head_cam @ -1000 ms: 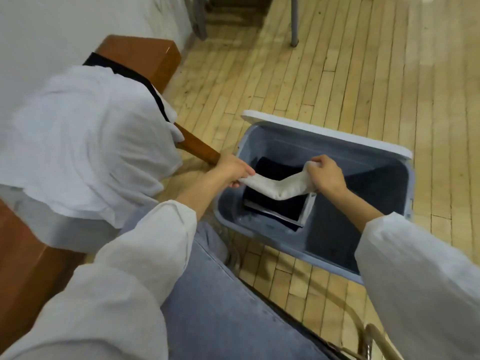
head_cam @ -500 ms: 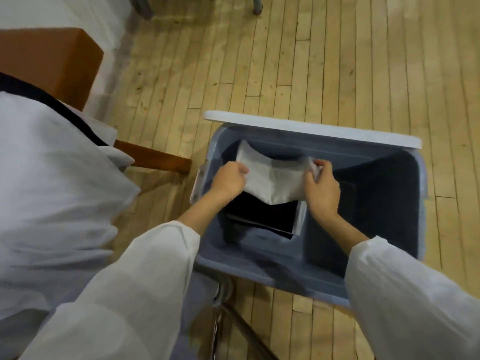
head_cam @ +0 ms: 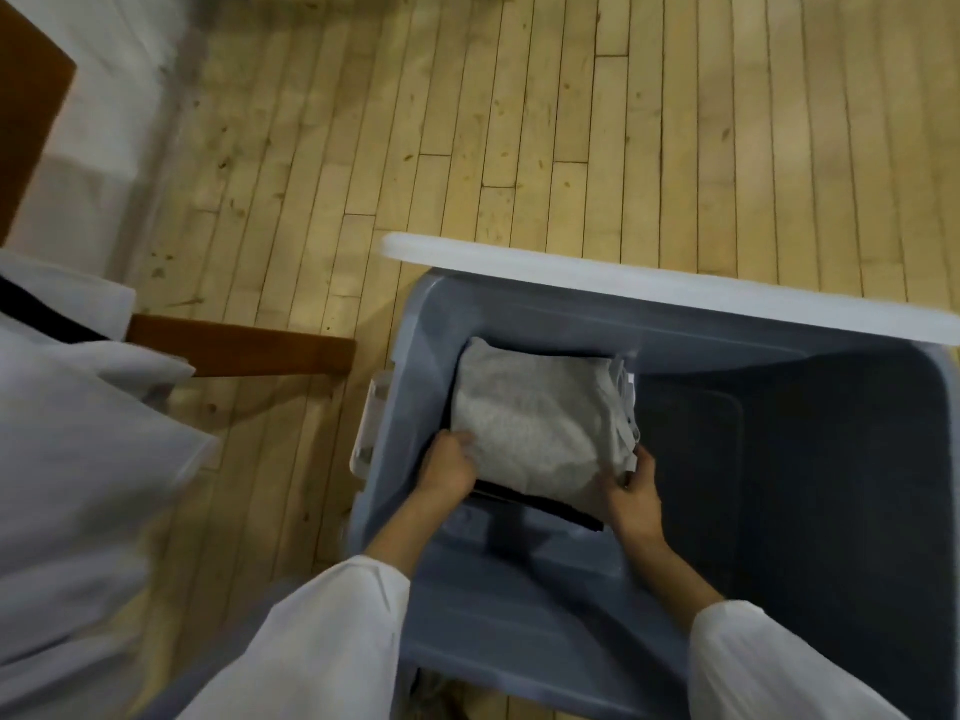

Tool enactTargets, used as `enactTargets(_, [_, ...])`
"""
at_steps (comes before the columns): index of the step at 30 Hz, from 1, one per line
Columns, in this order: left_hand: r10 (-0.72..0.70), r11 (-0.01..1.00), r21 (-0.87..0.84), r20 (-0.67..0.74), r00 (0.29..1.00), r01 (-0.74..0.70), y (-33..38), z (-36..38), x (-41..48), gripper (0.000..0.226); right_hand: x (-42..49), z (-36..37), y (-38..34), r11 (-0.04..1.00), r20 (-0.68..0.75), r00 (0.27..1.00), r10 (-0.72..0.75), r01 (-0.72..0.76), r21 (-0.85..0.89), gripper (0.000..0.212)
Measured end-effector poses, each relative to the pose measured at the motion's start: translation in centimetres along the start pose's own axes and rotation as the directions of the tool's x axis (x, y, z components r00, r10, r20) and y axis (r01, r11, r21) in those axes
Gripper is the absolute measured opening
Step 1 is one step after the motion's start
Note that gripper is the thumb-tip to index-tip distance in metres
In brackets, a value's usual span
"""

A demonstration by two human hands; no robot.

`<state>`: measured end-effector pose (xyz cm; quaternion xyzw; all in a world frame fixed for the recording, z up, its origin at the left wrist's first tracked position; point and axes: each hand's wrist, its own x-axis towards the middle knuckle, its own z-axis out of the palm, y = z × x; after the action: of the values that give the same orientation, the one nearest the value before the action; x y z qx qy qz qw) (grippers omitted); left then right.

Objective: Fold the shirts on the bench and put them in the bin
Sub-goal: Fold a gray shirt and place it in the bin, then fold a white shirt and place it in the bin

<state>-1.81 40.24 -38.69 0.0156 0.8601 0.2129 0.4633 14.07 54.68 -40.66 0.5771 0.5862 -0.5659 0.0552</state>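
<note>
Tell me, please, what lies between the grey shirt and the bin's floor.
A folded black garment, its edges showing beneath the grey shirt in the bin, in the head view.

An indoor room with a pale wood-strip floor (head_cam: 519,122) across the upper frame and a white wall (head_cam: 119,96) at upper left. A brown wooden worktop (head_cam: 26,127) holds white clothes (head_cam: 78,459) at left, with a grey plastic bin (head_cam: 519,589) at lower right. The building type is unclear.
</note>
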Motion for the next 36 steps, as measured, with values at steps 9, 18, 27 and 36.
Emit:
enactTargets(9, [0.303,0.916,0.367,-0.367,0.879,-0.163,-1.6,4.0,-2.5,0.04,-0.2,1.7,-1.1,0.752,-0.183,0.77,-0.611,0.492,-0.439,0.059])
enactTargets(18, [0.303,0.852,0.412,0.115,0.946,-0.323,-3.4,2.8,-0.4,0.063,6.1,4.8,-0.5,0.493,0.205,0.809,-0.551,0.514,-0.702,0.082])
enactTargets(27, [0.201,0.901,0.321,0.289,0.936,-0.292,-2.7,-0.1,-1.5,0.049,6.8,5.0,-2.7,0.524,0.236,0.89,-0.389,0.425,-0.738,0.073])
enactTargets(36, [0.198,0.944,-0.234,-0.157,0.968,-0.231,1.6,-7.7,-10.4,0.025,-8.4,7.9,-13.4,0.895,0.143,0.897,-0.417,0.433,-0.105,0.007])
